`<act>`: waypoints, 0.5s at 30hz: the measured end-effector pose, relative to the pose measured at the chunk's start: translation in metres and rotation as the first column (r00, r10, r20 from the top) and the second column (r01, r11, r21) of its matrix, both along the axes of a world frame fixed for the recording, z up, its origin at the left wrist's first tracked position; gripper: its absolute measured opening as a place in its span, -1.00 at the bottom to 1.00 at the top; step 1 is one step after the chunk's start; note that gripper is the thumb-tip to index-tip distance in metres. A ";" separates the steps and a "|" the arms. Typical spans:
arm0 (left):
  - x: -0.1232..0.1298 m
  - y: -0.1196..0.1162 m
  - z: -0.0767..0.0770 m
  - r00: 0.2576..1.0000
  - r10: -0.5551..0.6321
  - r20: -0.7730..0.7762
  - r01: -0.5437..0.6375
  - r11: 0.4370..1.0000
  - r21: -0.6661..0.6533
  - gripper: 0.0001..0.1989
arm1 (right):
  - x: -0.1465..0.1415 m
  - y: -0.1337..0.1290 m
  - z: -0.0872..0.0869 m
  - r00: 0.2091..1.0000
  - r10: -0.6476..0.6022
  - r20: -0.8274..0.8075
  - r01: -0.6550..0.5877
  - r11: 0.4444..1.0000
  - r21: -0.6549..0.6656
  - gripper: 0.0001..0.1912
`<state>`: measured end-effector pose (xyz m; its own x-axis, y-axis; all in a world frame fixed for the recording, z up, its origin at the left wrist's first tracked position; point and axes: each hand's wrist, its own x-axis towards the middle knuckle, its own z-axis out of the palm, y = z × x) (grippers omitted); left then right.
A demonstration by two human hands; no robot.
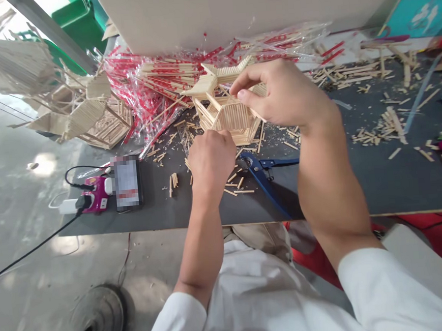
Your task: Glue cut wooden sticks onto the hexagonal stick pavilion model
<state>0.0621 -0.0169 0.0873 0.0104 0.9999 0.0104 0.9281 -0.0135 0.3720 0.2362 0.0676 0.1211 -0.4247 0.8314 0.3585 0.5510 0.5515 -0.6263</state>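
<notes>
A small pavilion-like model of thin wooden sticks (236,118) stands on the dark table, with a flared roof and a hexagonal base. My left hand (213,158) is closed at the model's front left edge. Its fingertips are turned away, so what they grip is hidden. Over the model's right side, just below the roof, my right hand (284,94) has its thumb and forefinger brought together. Anything between them is too small to make out. Blue-handled cutting pliers (262,175) lie in front of the model, among short cut sticks (241,184).
Plastic-wrapped bundles of red-marked sticks (153,84) lie behind. A larger stick model (87,115) stands at the left. Near the front left are a phone (127,183) and a purple power strip (97,194) with cables. Stick offcuts (379,127) litter the right side.
</notes>
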 end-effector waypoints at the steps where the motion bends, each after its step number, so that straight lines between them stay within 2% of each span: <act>1: -0.001 -0.004 0.002 0.994 0.106 -0.010 -0.106 0.994 -0.029 -0.51 | 0.004 -0.004 0.005 1.000 -0.005 0.001 0.005 1.000 0.022 -0.96; 2: -0.003 -0.010 0.004 0.988 0.154 -0.017 -0.154 0.987 -0.047 -0.52 | 0.009 -0.008 0.008 1.000 -0.008 0.002 0.008 0.999 0.044 -0.96; 3: -0.005 -0.017 0.006 0.989 0.145 -0.026 -0.146 0.988 -0.049 -0.50 | 0.013 -0.014 0.010 1.000 -0.013 -0.001 0.013 0.998 0.065 -0.95; 6: -0.014 -0.039 0.005 0.995 0.022 -0.093 -0.020 0.999 0.026 -0.49 | 0.024 -0.041 0.003 0.998 -0.004 -0.060 0.010 0.994 0.105 -0.89; 7: -0.018 -0.045 0.003 0.989 -0.059 -0.133 0.064 0.997 0.039 -0.52 | 0.026 -0.052 -0.004 0.995 0.010 -0.098 -0.001 0.996 0.091 -0.88; 10: -0.031 -0.049 -0.012 0.916 -0.308 -0.256 0.328 0.944 0.036 -0.56 | 0.025 -0.082 -0.037 0.970 0.059 -0.238 -0.081 0.993 -0.083 -0.82; 12: -0.036 -0.041 -0.025 0.857 -0.396 -0.330 0.423 0.906 0.010 -0.54 | 0.021 -0.096 -0.062 0.940 0.046 -0.339 -0.125 0.969 -0.215 -0.75; 15: -0.039 -0.023 -0.041 0.761 -0.523 -0.384 0.552 0.833 -0.039 -0.52 | 0.010 -0.102 -0.092 0.877 -0.015 -0.480 -0.161 0.932 -0.325 -0.68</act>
<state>0.0228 -0.0401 0.0463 0.5638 0.8252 -0.0335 0.8254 -0.5645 -0.0126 0.2458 -0.0347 0.0292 -0.3447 0.9112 0.2255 0.1113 0.2782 -0.9540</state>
